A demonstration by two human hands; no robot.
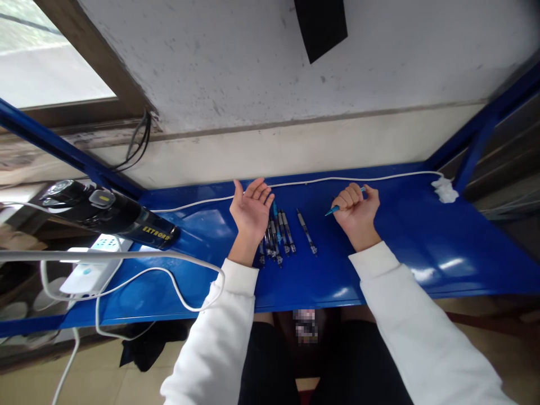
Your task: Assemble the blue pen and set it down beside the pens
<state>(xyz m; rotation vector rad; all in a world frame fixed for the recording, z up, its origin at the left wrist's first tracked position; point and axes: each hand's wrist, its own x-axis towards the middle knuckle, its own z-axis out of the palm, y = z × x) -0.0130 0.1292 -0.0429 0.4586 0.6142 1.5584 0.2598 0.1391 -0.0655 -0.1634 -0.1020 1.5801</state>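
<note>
My left hand (252, 209) is palm up with its fingers apart and nothing in it, just left of a group of pens (278, 230) on the blue shelf. The group holds several clear and black pens and a blue one, side by side. A single clear pen (306, 232) lies slightly apart to their right. My right hand (356, 211) is closed in a fist around a blue pen (332, 211), whose tip points left and down. The pen's other end shows near the thumb.
A black bottle-shaped device (113, 216) lies at the left, above a white power strip (90, 273). White cables cross the left side and run along the shelf's back. A crumpled white wad (445, 189) sits at the right rear of the blue shelf (422, 236).
</note>
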